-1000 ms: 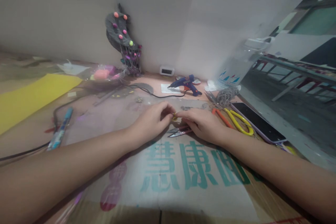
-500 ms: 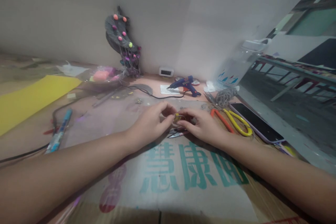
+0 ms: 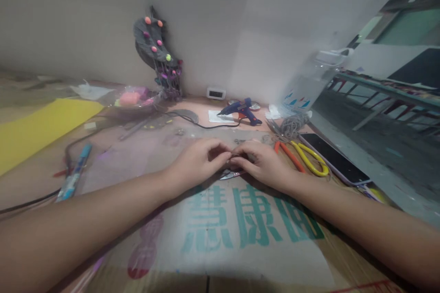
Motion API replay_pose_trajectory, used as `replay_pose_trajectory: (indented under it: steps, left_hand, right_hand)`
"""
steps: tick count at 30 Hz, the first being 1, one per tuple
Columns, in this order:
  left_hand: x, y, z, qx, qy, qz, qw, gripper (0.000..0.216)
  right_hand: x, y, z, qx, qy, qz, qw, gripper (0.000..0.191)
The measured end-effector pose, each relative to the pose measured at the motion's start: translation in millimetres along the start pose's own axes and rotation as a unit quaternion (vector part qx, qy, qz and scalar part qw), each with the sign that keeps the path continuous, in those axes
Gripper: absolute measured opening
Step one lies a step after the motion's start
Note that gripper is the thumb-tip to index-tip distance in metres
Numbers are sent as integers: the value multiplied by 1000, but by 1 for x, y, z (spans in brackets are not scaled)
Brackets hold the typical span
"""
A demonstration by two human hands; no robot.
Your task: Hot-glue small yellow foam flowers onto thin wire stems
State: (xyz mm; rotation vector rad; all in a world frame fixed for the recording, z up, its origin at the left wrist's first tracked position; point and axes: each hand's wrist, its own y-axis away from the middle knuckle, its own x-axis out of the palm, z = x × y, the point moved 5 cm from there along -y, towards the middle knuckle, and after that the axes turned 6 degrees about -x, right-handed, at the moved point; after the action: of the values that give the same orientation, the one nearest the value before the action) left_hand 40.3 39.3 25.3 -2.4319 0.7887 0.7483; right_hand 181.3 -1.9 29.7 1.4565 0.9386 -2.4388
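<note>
My left hand [image 3: 201, 160] and my right hand [image 3: 263, 162] meet at the fingertips over the middle of the table. Both are closed in a pinch, thumbs against fingers. Whatever sits between the fingertips is too small and too covered to name. Below them a shiny, pointed metal piece [image 3: 230, 175] lies on the printed plastic sheet [image 3: 220, 256], partly hidden by my hands. To the right of my right hand lie an orange handle [image 3: 290, 155] and a yellow looped handle [image 3: 314, 165]; their tool ends are not clear.
A blue glue gun [image 3: 242, 110] rests behind my hands, its cord running left. At right are grey yarn [image 3: 292, 126], a phone [image 3: 335, 158] and a clear bottle [image 3: 305, 82]. A grey moon-shaped decoration [image 3: 147, 43] leans on the wall. Yellow sheet [image 3: 48, 130] and pens [image 3: 75, 174] lie left.
The small yellowish thing that showed between my fingertips is now covered by them. My fingers have drawn closer together. The view has shifted slightly.
</note>
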Motion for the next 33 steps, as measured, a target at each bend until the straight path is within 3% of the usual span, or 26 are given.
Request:
replay_pose_trajectory:
  steps: [6, 10, 18, 22, 33]
  left_hand:
    - [1, -1, 6, -27, 17, -6, 999, 17]
    - [-2, -1, 7, -43, 31, -23, 998, 17]
    - [-5, 0, 4, -64, 50, -26, 996, 15]
    - [-3, -1, 6, -65, 76, -12, 995, 15]
    - [-4, -2, 6, -73, 64, -19, 995, 17]
  right_hand:
    - [-3, 2, -2, 19, -7, -9, 1000, 13]
    - [-5, 6, -4, 77, -91, -24, 993, 22]
    - [12, 7, 0, 180, -363, -35, 914, 23]
    - [13, 7, -2, 194, -393, -45, 898, 22]
    - [14, 10, -6, 196, -405, -56, 891, 17]
